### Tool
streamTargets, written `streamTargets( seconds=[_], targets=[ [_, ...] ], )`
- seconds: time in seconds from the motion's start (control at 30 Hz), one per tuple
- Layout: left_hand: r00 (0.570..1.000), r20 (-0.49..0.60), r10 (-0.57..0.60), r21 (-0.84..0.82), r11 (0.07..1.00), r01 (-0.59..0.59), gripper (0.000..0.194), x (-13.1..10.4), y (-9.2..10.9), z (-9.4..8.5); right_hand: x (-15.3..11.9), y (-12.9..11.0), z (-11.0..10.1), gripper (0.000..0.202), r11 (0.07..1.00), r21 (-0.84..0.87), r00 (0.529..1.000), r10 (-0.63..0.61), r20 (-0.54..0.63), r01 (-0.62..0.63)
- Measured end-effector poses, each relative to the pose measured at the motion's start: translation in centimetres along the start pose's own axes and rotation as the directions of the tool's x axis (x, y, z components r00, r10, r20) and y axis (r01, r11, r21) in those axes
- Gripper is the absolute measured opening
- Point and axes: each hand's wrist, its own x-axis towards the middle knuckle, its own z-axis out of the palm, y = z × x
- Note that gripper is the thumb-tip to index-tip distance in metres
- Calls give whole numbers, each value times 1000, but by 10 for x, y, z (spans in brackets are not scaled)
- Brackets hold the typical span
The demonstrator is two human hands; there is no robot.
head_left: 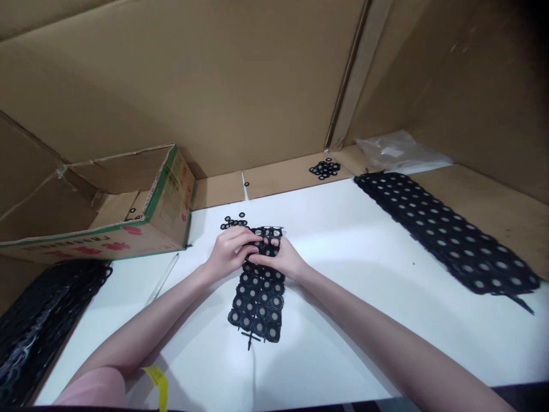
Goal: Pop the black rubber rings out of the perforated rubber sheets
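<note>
A black moulded sheet (258, 297) with rows of round cells, light discs showing in them, lies lengthwise on the white table in front of me. My right hand (286, 260) grips its right edge near the upper part, thumb on top and fingers partly beneath. From the left, my left hand (231, 252) reaches over the same part with thumb and fingertips closed together. Whatever sits between those fingertips is too small or hidden to make out. Just beyond my left hand is a small group of black rings (235, 223). A thin black stem sticks out from the sheet's near end.
A larger black sheet stack (446, 234) lies at right, near a clear plastic bag (401, 149). More black rings (325, 169) are piled at the back. An open cardboard box (169, 200), a clear pen-like stick (163, 278) and a black bundle (43, 320) are at left.
</note>
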Motion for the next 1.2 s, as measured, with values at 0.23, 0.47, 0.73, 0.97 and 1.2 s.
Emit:
streamTargets(
  seconds=[0.23, 0.47, 0.73, 0.97, 1.2],
  targets=[
    [974, -14, -226, -126, 967, 222, 17, 6, 6, 3, -1, 6, 4, 25, 1000, 24, 1000, 12, -19, -12],
    [979, -8, -202, -69, 977, 201, 18, 12, 3, -1, -3, 5, 4, 35, 989, 146, 1000, -6, -3, 6],
    [1000, 4, 7, -16, 1000, -7, 16, 3, -5, -4, -4, 2, 3, 40, 988, 153, 1000, 24, -15, -21],
    [982, 44, -182, -154, 970, 186, 21, 11, -6, -3, -4, 1, 1, 38, 994, 112, 1000, -12, 5, 12],
    [887, -68, -458, -296, 858, 420, 17, 20, -18, 9, -2, 3, 1, 37, 996, 88, 1000, -7, -1, 7]
  ],
)
